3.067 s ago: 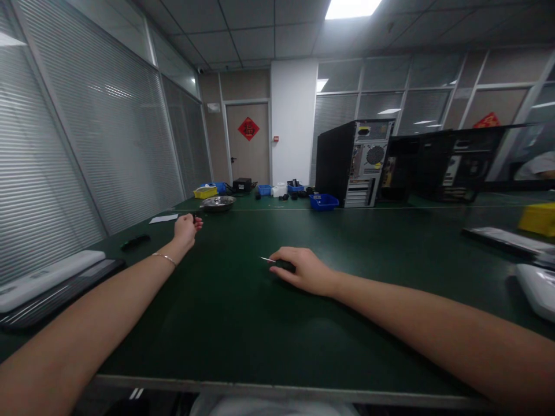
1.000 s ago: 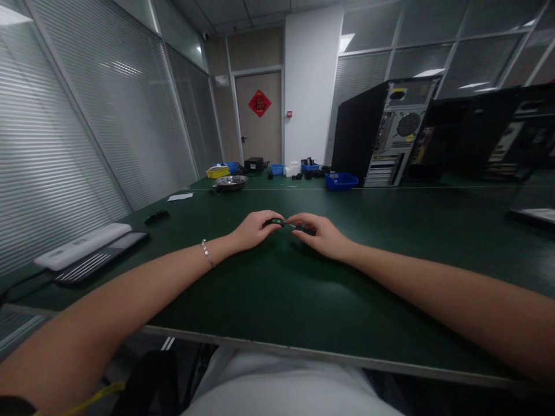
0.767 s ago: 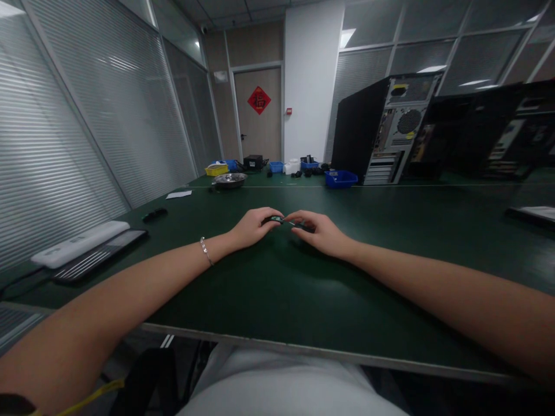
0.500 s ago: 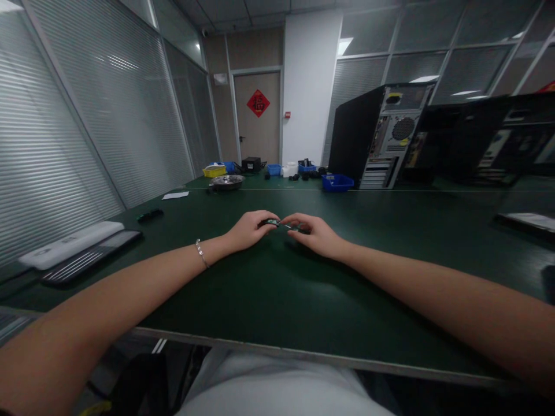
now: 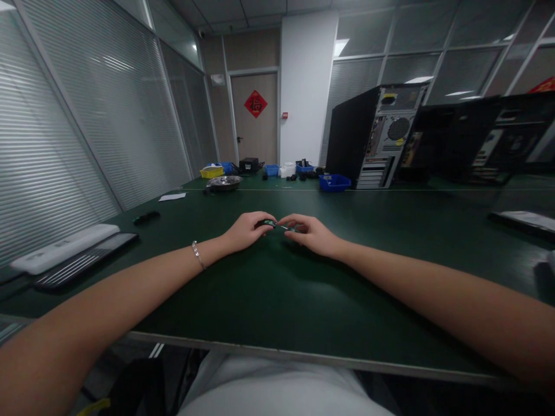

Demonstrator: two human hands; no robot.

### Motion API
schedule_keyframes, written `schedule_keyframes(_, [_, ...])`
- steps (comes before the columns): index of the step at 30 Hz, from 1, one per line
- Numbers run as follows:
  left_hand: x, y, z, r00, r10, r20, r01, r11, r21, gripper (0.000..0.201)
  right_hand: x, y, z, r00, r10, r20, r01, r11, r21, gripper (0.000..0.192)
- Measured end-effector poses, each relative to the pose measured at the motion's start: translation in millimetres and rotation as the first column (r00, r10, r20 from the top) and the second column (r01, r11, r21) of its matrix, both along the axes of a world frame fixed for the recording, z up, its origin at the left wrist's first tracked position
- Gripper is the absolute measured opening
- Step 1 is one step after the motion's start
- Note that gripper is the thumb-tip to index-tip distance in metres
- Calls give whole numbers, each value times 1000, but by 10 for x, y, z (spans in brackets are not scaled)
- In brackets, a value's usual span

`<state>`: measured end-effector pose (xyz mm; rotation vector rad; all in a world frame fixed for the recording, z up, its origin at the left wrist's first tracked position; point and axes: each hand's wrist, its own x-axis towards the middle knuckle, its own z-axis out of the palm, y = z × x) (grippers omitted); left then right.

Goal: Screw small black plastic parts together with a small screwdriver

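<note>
My left hand (image 5: 243, 232) is closed around a small dark piece with a green circuit board (image 5: 268, 223), low over the middle of the table. The hand covers most of it, so its exact kind is hidden. Facing it, my right hand (image 5: 315, 236) pinches a small screwdriver (image 5: 282, 227). Its thin metal shaft points left at the dark piece; whether the tip touches cannot be made out. Part of the handle shows between the right fingers.
On the left of the green table (image 5: 260, 289) lie a white power strip (image 5: 65, 249), a dark flat panel (image 5: 89, 263) and a small dark piece (image 5: 146, 218). Farther back are a metal bowl (image 5: 224, 183), a blue bin (image 5: 335, 183) and a computer tower (image 5: 368, 138).
The view has shifted slightly, so the scene sits a little farther left. Both hands keep their grips and nearly the same pose.
</note>
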<state>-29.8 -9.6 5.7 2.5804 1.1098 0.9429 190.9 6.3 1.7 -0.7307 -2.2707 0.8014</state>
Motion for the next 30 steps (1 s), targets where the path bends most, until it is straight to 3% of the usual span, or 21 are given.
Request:
schedule_keyframes(3, [-5,-17,16,1000,-19,-17,19,1000,3,25,8,-21,10,1000,-15,26,14,999,34,31])
schedule_keyframes(8, [0,-16,26,995,-12,104,35,975,-218,33,14,-8,-3,999,-32,30,30,998,58,32])
schedule_keyframes(17, [-17,113,-46,903,27,429,223,823,-522,32,10,-1,-14,1000,-3,12,2,995,98,31])
schedule_keyframes(23, [-23,119,-73,833,53,551,348,725,-595,29,17,-2,-18,1000,25,12,-26,994,109,34])
schedule_keyframes(30, [-11,84,-30,802,81,591,390,678,-623,26,12,-19,-12,999,50,0,-50,990,133,34])
